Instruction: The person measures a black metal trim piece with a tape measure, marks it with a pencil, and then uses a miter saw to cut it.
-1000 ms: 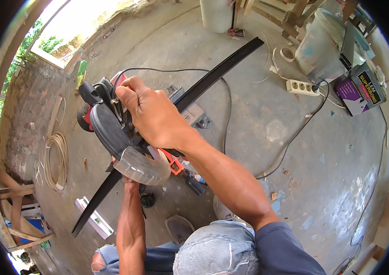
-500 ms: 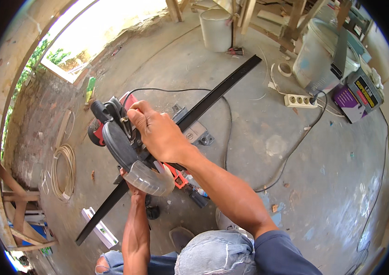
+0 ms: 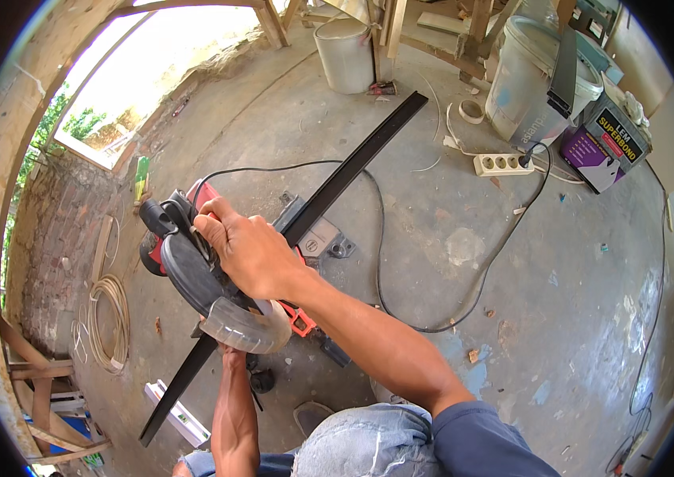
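Where saw covers, left hand unseen.

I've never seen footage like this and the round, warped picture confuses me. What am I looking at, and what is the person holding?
The view comes from a wide fisheye camera on the person's head, looking down, so straight edges bend near the rim. No machine works here, only two bare hands. The right hand grips the handle of a red and black circular saw with a clear blade guard. The saw sits on a long black flat strip lying across the grey concrete floor. The left hand reaches under the saw and is mostly hidden. The saw's black cable runs to a white power strip. A white plastic bucket stands behind.
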`<state>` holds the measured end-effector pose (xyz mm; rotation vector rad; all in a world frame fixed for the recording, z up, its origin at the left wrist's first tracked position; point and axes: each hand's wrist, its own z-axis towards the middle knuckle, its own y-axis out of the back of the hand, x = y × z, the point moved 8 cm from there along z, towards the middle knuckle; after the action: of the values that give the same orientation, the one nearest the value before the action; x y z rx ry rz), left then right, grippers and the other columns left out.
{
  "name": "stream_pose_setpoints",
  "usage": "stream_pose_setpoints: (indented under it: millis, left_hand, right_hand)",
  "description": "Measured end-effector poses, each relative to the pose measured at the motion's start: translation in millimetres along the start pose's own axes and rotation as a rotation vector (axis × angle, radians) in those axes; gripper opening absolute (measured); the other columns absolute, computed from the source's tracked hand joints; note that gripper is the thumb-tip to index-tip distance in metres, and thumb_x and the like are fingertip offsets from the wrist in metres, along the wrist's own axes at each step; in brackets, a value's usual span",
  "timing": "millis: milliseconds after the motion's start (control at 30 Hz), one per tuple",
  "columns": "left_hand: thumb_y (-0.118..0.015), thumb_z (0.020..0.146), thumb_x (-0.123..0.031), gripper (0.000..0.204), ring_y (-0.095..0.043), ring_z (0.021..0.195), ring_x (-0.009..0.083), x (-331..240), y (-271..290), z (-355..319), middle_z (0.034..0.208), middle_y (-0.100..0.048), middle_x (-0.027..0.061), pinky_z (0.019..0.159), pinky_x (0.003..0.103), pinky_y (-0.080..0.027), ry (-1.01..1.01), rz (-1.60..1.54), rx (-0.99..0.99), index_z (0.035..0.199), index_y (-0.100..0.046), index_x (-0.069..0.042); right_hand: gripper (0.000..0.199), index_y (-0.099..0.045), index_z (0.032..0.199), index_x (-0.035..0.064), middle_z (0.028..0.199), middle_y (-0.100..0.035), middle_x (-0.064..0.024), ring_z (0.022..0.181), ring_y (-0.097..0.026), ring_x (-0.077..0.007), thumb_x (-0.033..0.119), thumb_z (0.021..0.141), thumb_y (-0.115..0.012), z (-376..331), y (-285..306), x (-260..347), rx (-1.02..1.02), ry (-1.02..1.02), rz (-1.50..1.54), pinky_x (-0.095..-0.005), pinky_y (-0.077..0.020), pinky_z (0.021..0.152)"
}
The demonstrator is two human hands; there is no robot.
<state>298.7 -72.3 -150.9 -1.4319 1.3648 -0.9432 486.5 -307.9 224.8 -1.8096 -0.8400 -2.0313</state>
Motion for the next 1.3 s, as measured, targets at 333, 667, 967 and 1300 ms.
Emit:
stream_pose_setpoints:
  millis: [333, 667, 967, 1300]
  left_hand:
    - [-0.077, 0.091, -0.048, 0.054, -0.054, 0.13, 0.0278, -45.1, 14.5, -27.7, 0.139, -0.062, 0.0063, 0.114, 0.056, -0.04, 0.208, -0.448, -0.064, 0.131, -0.067, -0.013]
    - [-0.073, 0.097, -0.033, 0.049, -0.048, 0.138, 0.0283, -72.4, 79.9, -35.7, 0.149, -0.056, 0.0087, 0.12, 0.054, -0.035, 0.108, -0.591, -0.201, 0.139, -0.062, -0.011]
    - [-0.052, 0.107, -0.035, 0.047, -0.058, 0.13, 0.0239, -36.4, -1.6, -44.4, 0.142, -0.061, 0.0102, 0.114, 0.044, -0.044, 0.147, -0.447, -0.179, 0.143, -0.055, -0.005]
    - [-0.056, 0.105, -0.038, 0.05, -0.054, 0.134, 0.0244, -78.5, 67.9, -30.4, 0.145, -0.058, 0.0089, 0.117, 0.046, -0.04, 0.112, -0.492, -0.21, 0.144, -0.055, -0.008]
  right_hand:
    - [0.049, -0.053, 0.129, 0.0047, 0.093, -0.069, -0.0312, 0.097, -0.065, -0.0536, 0.047, 0.112, -0.034, -2.7, -2.7, 21.4, 0.013, 0.032, 0.035, -0.0592, -0.048, 0.087]
    - [0.05, -0.053, 0.128, 0.0045, 0.095, -0.069, -0.0309, 0.099, -0.065, -0.0529, 0.048, 0.111, -0.035, -5.2, -1.4, 19.1, 0.005, 0.024, 0.051, -0.0594, -0.0484, 0.087]
    - [0.049, -0.053, 0.126, 0.004, 0.095, -0.07, -0.031, 0.099, -0.065, -0.0529, 0.047, 0.111, -0.036, -7.4, -1.8, 17.5, 0.013, 0.021, 0.07, -0.0593, -0.0488, 0.086]
    - [0.046, -0.058, 0.127, 0.0069, 0.072, -0.067, -0.0228, 0.078, -0.068, -0.0451, 0.047, 0.11, -0.043, -7.3, -0.5, 11.9, -0.08, 0.06, 0.058, -0.0524, -0.0488, 0.074]
